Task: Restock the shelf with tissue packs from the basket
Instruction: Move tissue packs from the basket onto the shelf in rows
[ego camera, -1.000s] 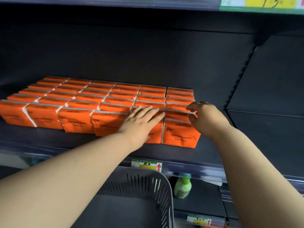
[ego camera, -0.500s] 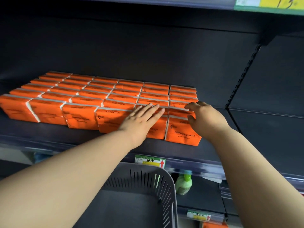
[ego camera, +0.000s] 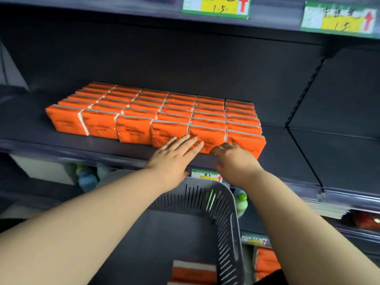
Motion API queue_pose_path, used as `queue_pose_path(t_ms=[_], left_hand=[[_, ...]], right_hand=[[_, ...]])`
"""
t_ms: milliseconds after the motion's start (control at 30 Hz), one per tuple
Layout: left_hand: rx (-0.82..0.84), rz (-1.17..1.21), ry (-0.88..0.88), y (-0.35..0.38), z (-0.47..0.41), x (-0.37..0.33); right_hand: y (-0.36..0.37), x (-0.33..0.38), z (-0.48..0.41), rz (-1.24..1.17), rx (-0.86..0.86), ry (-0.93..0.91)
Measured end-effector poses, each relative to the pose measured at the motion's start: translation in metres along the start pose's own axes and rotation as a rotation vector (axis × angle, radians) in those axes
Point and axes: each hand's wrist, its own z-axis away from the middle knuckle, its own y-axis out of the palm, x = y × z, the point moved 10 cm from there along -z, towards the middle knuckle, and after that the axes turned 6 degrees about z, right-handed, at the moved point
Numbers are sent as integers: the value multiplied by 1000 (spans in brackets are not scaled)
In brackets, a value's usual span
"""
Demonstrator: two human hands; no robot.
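A block of orange, glossy film-wrapped tissue packs stands on the dark grey matte metal shelf, six columns across and several rows deep. Each pack is a flat rectangle set on edge. Its broad printed face points out toward the person, a pale strip runs along its narrow top, and its long axis lies left to right along the shelf front. The rows are pressed close together, running back toward the rear panel.

The left hand lies with its fingers straight and slightly spread, the tips touching the front faces of the fourth and fifth front packs. The right hand has its fingers bent, tips at the lower front of the rightmost front pack; whether they grip it cannot be told.

Below the arms sits a grey plastic basket with a slotted wall, and one more orange pack lies inside it. A green and yellow paper price label with a red arrow is fixed to the shelf's clear front rail between the two wrists.
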Motion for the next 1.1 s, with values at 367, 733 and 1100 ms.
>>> queue_pose_path(t_ms=[367, 733, 1100], left_hand=[[186, 199, -111, 58, 109, 11], [404, 432, -253, 122, 164, 5], [556, 580, -365, 155, 177, 10]], right_hand=[[90, 74, 81, -138, 406, 8], [166, 79, 133, -133, 747, 110], [193, 95, 136, 61, 803, -4]])
